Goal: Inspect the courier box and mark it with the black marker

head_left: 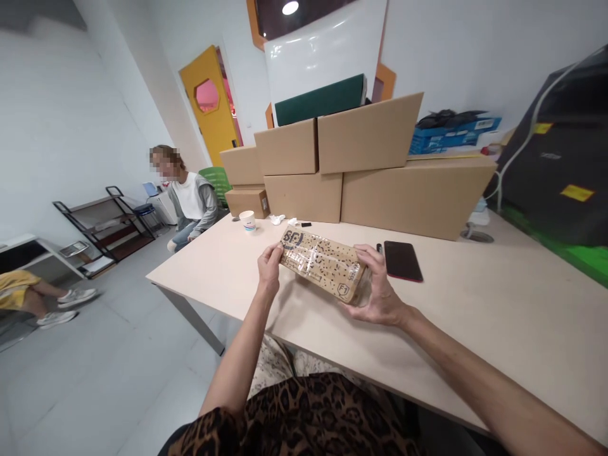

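A brown cardboard box (pixel 320 265) with dark print and shiny clear tape is held tilted over the light table (pixel 304 326). My left hand (pixel 270 269) pinches its left end between thumb and fingers. Around the right end, my right hand (pixel 377 291) is wrapped, thumb below and fingers on top. Just right of that hand lies a dark tablet (pixel 403 260) with a reddish edge, and a small black object (pixel 379 249) sits beside it.
Large cardboard boxes (pixel 408 201) are stacked along the table's back, a green box (pixel 320 101) on top. A paper cup (pixel 247 221), crumpled tissues (pixel 277 220) and a small black item (pixel 306 224) stand before them. A person (pixel 192 199) sits beyond the table's left end.
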Demonstrator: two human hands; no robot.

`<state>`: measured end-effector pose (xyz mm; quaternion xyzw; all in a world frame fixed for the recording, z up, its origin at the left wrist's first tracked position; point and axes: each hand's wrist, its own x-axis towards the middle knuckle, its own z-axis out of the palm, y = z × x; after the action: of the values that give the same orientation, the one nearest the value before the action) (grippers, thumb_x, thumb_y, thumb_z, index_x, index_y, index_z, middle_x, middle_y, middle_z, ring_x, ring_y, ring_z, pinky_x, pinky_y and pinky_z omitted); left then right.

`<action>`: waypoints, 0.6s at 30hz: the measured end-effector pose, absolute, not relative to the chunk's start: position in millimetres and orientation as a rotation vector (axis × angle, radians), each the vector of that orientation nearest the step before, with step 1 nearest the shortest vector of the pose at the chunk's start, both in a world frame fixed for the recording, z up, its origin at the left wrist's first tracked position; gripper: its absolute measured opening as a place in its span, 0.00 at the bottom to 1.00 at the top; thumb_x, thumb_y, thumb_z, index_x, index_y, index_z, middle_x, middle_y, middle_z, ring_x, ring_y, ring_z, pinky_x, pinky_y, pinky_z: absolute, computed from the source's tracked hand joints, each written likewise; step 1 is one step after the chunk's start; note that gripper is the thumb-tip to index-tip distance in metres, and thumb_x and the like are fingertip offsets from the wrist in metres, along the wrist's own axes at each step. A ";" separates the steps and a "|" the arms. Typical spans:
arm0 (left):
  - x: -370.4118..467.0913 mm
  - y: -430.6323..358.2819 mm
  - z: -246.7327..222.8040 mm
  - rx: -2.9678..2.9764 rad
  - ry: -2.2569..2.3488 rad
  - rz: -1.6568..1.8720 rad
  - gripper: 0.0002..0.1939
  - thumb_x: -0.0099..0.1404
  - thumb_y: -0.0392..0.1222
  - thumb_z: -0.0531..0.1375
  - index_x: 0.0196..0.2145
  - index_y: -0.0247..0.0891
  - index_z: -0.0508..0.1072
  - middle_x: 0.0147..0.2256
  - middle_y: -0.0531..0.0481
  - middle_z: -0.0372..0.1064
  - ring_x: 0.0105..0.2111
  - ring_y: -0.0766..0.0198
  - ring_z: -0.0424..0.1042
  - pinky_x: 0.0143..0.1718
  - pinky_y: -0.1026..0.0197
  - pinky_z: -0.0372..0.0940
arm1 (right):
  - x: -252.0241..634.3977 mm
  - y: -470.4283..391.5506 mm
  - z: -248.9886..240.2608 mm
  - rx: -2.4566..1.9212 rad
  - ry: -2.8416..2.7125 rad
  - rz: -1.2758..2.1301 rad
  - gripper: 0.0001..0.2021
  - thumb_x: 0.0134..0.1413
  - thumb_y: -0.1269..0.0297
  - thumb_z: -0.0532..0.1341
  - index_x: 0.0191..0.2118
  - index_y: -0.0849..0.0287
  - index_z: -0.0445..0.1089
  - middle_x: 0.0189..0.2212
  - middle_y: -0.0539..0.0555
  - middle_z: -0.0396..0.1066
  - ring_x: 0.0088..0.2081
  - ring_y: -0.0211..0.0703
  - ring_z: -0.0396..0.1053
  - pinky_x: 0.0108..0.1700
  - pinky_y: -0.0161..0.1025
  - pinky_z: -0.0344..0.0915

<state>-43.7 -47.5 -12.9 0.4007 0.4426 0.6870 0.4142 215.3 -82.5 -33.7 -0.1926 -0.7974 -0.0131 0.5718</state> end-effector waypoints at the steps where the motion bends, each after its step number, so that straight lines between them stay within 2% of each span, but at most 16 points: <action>1: -48.3 -46.7 -11.0 1.006 1.110 1.716 0.19 0.52 0.52 0.72 0.35 0.35 0.79 0.34 0.48 0.78 0.40 0.59 0.75 0.43 0.59 0.68 | 216.8 -83.0 -32.9 -0.437 -1.881 -0.019 0.54 0.43 0.64 0.73 0.74 0.48 0.46 0.65 0.65 0.54 0.67 0.70 0.59 0.64 0.68 0.66; 3: -55.9 -47.0 -5.3 1.013 1.095 1.686 0.19 0.50 0.52 0.73 0.33 0.35 0.80 0.32 0.49 0.78 0.37 0.60 0.74 0.41 0.60 0.68 | 219.3 -84.6 -31.2 -0.410 -1.897 0.014 0.55 0.44 0.65 0.73 0.75 0.49 0.44 0.65 0.66 0.53 0.67 0.70 0.58 0.64 0.67 0.66; 5: -61.6 -48.3 2.8 1.034 1.046 1.605 0.24 0.48 0.51 0.75 0.41 0.37 0.82 0.39 0.48 0.80 0.39 0.59 0.76 0.43 0.59 0.68 | 220.9 -87.3 -28.9 -0.379 -1.922 0.039 0.56 0.43 0.65 0.74 0.75 0.49 0.44 0.66 0.66 0.53 0.68 0.70 0.58 0.64 0.67 0.67; 8: -68.6 -48.7 14.0 1.068 0.907 1.386 0.35 0.47 0.49 0.77 0.54 0.43 0.80 0.56 0.47 0.78 0.53 0.52 0.76 0.53 0.57 0.67 | 221.9 -91.3 -25.4 -0.315 -1.966 0.035 0.56 0.42 0.66 0.74 0.74 0.48 0.46 0.66 0.66 0.53 0.69 0.70 0.57 0.63 0.67 0.67; 11: -72.2 -46.7 17.8 1.078 0.782 1.265 0.37 0.49 0.48 0.76 0.57 0.43 0.79 0.64 0.45 0.72 0.66 0.46 0.66 0.66 0.52 0.60 | 222.9 -91.5 -24.6 -0.303 -1.942 0.077 0.55 0.40 0.65 0.75 0.73 0.47 0.49 0.66 0.64 0.54 0.69 0.69 0.58 0.65 0.68 0.65; 14: -67.2 -46.4 13.5 1.079 0.722 1.286 0.35 0.56 0.53 0.74 0.59 0.41 0.77 0.65 0.43 0.71 0.70 0.43 0.62 0.71 0.47 0.55 | 225.1 -87.0 -26.3 -0.392 -1.777 0.315 0.53 0.41 0.62 0.76 0.71 0.44 0.50 0.66 0.62 0.58 0.68 0.66 0.60 0.67 0.65 0.64; 18: -46.8 -52.4 2.8 1.088 0.762 1.294 0.40 0.62 0.68 0.66 0.65 0.41 0.73 0.64 0.41 0.72 0.68 0.42 0.66 0.71 0.41 0.59 | 229.7 -78.1 -25.5 -0.581 -1.304 0.806 0.42 0.44 0.52 0.73 0.65 0.45 0.57 0.59 0.59 0.70 0.59 0.60 0.72 0.59 0.60 0.72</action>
<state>-46.8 -52.4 2.8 0.4695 0.3286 0.5583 0.5999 229.7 -78.1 -25.5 -0.2589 -0.5816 0.3594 0.6823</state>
